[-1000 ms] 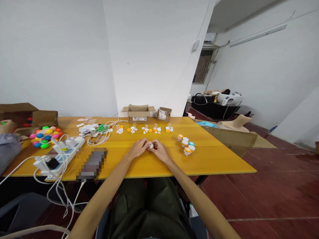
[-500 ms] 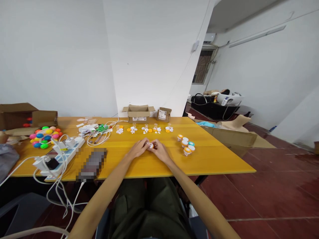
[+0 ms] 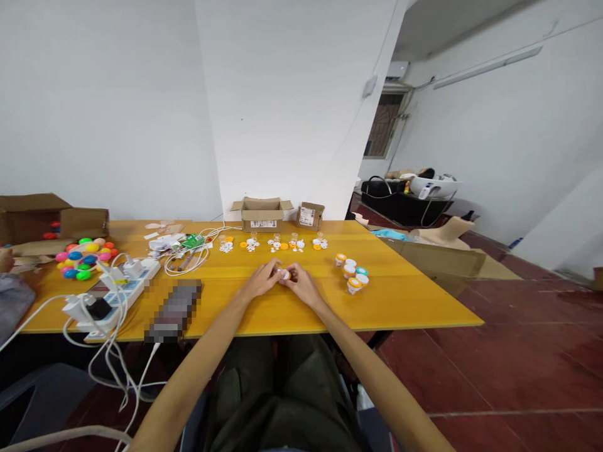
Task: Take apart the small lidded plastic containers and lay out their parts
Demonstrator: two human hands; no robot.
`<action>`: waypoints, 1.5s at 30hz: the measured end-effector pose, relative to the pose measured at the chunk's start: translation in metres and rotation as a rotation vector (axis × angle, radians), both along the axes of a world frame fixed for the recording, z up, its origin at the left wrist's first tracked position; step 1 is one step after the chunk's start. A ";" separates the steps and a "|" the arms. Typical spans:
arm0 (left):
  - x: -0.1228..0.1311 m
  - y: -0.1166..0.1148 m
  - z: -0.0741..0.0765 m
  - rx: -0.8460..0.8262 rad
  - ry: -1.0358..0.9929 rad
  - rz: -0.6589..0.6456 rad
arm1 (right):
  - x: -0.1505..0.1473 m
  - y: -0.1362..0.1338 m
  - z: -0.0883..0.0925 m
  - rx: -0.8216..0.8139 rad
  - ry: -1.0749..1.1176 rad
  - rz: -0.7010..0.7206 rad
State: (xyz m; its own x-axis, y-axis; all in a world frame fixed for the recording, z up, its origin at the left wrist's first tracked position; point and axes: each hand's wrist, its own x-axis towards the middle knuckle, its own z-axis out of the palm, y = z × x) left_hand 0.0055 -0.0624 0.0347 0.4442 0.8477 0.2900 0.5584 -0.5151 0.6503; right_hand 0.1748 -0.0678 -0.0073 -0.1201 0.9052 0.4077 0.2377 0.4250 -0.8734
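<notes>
A small clear jar with a white lid (image 3: 285, 275) is pinched between both hands above the near middle of the table. My left hand (image 3: 261, 280) closes on its left side, and my right hand (image 3: 301, 284) grips it from the right. The fingers cover most of the jar. To the right stands a group of several small clear jars (image 3: 354, 285) with orange, white and teal lids. Beyond my hands lies a row of small piles, with white discs (image 3: 277, 246), orange rings (image 3: 317, 247) and clear cups (image 3: 294, 236).
An open cardboard box (image 3: 262, 216) and a smaller box (image 3: 309, 216) stand by the wall. At left are coloured balls (image 3: 87, 258), a power strip (image 3: 127, 295) with tangled cables and a blurred phone (image 3: 174, 311). Another person's grey sleeve (image 3: 14, 304) shows at far left.
My fingers shift slightly around the jar, and a bit of orange shows by its lid. Both arms stay in place.
</notes>
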 end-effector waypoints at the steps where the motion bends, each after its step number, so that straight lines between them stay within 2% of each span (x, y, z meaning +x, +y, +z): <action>1: 0.000 -0.001 0.001 -0.008 -0.016 -0.025 | 0.000 0.000 0.000 -0.001 0.003 -0.003; 6: -0.001 -0.003 0.004 -0.019 -0.034 -0.070 | 0.000 0.001 0.000 -0.004 0.014 -0.014; 16: 0.001 0.003 -0.001 -0.012 0.004 0.013 | 0.001 0.001 -0.001 -0.012 -0.002 0.005; 25: -0.002 0.004 -0.004 -0.020 -0.033 -0.049 | 0.000 0.003 -0.003 0.002 0.003 -0.012; 38: 0.000 0.009 -0.008 0.015 0.008 0.064 | 0.000 0.005 -0.006 0.001 -0.006 -0.020; 45: 0.001 0.008 -0.005 0.050 -0.032 0.114 | 0.001 0.004 -0.004 -0.019 -0.012 -0.026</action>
